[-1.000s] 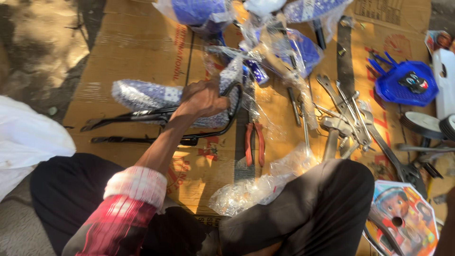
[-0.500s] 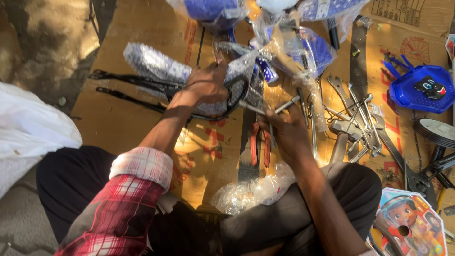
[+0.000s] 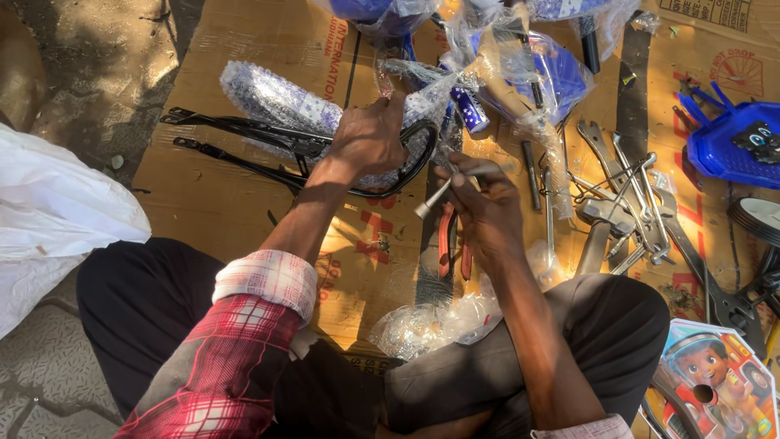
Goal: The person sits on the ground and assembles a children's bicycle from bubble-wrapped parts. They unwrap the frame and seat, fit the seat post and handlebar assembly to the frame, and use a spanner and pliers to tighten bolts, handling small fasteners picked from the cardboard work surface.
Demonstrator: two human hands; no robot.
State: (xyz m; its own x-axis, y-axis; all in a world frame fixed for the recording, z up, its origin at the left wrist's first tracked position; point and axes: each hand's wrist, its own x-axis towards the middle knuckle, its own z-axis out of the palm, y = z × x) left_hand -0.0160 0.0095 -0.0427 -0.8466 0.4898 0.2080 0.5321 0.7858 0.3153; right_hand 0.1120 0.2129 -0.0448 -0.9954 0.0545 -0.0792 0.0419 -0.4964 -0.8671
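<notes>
Seated on flattened cardboard, the left hand grips a stiff black metal frame at its wrapped bend. The right hand pinches a slim, rigid steel tool, likely light and best held mid-shaft.

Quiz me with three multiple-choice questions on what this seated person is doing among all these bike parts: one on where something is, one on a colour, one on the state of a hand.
1. Where do the red-handled pliers lie?
A. on the cardboard, just below the right hand
B. in the blue basket
C. on the white bag

2. What colour is the plastic basket at the right edge?
A. green
B. blue
C. yellow

3. What is the right hand doing?
A. resting empty on a knee
B. gripping a slim metal tool
C. holding a wheel

Answers:
1. A, their red handles show on the cardboard under that hand.
2. B, it is bright blue.
3. B, its fingers close round the silver tool, while the left hand grips the wrapped part.
</notes>
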